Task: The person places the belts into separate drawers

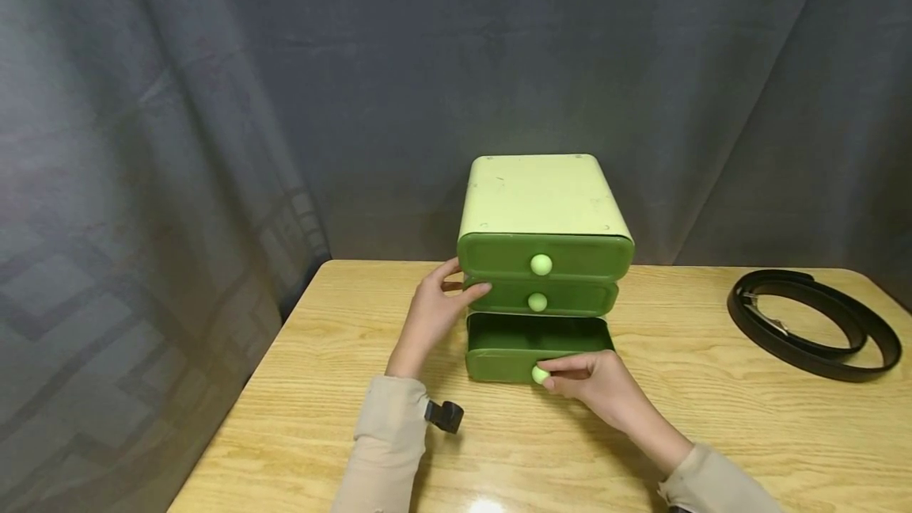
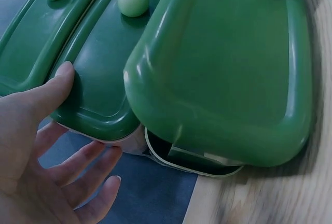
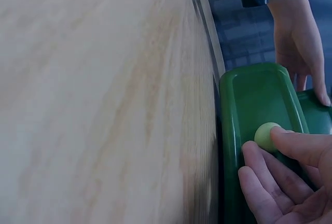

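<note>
A small drawer cabinet (image 1: 539,192) with a pale yellow-green top and three green drawers stands on the table. Its bottom drawer (image 1: 499,365) is pulled out, and its dark inside shows no contents. My right hand (image 1: 606,386) pinches the round light-green knob (image 3: 266,136) of this drawer between thumb and fingers. At the cabinet's left side, my left hand (image 1: 432,311) rests its thumb on the front of the middle drawer (image 2: 98,73). Its other fingers (image 2: 85,175) extend loosely along the side. The top drawer (image 1: 492,256) and the middle one are closed.
A coiled black belt (image 1: 791,347) with a metal buckle lies at the right of the wooden table (image 1: 306,434). Grey curtain cloth (image 1: 399,85) hangs behind the table and down its left side.
</note>
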`<action>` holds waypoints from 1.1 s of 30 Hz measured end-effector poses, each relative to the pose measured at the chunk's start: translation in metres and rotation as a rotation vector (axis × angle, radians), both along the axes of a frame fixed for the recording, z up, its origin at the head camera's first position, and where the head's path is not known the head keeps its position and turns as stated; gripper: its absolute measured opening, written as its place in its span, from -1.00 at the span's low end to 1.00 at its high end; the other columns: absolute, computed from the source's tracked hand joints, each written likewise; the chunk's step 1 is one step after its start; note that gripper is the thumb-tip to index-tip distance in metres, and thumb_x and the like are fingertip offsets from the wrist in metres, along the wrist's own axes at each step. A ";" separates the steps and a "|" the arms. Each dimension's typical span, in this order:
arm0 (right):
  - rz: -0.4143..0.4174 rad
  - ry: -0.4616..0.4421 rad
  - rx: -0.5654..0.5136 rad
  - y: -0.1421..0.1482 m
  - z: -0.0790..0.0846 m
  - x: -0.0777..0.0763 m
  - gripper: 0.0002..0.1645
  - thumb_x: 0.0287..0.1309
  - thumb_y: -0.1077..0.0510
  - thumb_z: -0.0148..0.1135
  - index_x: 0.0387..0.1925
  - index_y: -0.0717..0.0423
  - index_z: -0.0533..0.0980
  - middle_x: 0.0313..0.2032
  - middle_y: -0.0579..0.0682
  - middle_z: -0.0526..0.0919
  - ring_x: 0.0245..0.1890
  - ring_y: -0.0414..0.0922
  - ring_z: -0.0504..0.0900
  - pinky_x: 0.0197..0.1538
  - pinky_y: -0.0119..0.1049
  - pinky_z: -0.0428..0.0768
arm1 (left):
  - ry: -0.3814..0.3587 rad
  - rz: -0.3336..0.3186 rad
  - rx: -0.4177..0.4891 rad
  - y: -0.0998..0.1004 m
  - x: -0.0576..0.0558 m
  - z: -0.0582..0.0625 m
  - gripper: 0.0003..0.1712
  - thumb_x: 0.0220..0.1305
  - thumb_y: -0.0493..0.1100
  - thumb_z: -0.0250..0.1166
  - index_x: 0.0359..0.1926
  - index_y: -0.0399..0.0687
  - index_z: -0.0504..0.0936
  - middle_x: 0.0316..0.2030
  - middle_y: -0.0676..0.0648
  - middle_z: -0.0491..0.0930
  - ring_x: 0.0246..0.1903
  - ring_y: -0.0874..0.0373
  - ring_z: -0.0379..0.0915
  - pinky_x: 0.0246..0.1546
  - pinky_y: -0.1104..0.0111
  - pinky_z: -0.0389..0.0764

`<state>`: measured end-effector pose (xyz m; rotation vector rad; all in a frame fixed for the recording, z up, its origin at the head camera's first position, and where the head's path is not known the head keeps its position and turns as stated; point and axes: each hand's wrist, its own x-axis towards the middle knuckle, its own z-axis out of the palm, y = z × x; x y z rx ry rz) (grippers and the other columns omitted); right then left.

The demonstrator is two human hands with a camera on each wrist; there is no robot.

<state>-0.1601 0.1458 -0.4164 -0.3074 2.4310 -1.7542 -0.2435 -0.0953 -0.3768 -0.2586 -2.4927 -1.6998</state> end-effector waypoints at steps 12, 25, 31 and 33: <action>0.004 0.003 0.033 0.000 0.000 0.013 -0.66 0.09 0.22 0.46 -0.10 0.32 0.69 -0.13 0.20 0.73 -0.22 -0.09 0.74 -0.19 -0.32 0.68 | 0.015 -0.004 0.009 0.000 0.000 -0.001 -0.37 0.20 0.05 0.45 0.29 0.11 0.54 0.21 -0.11 0.48 0.10 -0.11 0.49 -0.04 0.12 0.60; 0.046 -0.024 -0.020 0.001 -0.002 0.027 -0.59 0.12 0.20 0.45 -0.03 0.36 0.65 -0.07 0.23 0.70 -0.17 -0.16 0.72 -0.17 -0.37 0.66 | 0.020 -0.001 0.013 0.001 0.000 -0.002 -0.37 0.19 0.06 0.46 0.28 0.13 0.54 0.21 -0.11 0.48 0.08 -0.10 0.50 -0.05 0.12 0.61; 0.063 -0.035 -0.022 0.001 -0.002 0.030 -0.57 0.13 0.17 0.44 -0.01 0.36 0.64 -0.07 0.22 0.70 -0.17 -0.14 0.72 -0.16 -0.37 0.66 | 0.002 0.017 0.002 0.000 -0.001 -0.002 -0.35 0.17 0.07 0.47 0.29 0.20 0.53 0.22 -0.06 0.48 0.09 -0.05 0.50 -0.04 0.13 0.60; 0.051 -0.034 0.000 0.001 -0.003 0.032 -0.59 0.14 0.16 0.44 -0.02 0.32 0.66 -0.06 0.20 0.70 -0.16 -0.13 0.72 -0.16 -0.37 0.66 | 0.002 0.015 0.000 0.000 -0.002 -0.003 -0.35 0.17 0.07 0.47 0.29 0.20 0.53 0.23 -0.06 0.47 0.10 -0.06 0.49 -0.04 0.13 0.60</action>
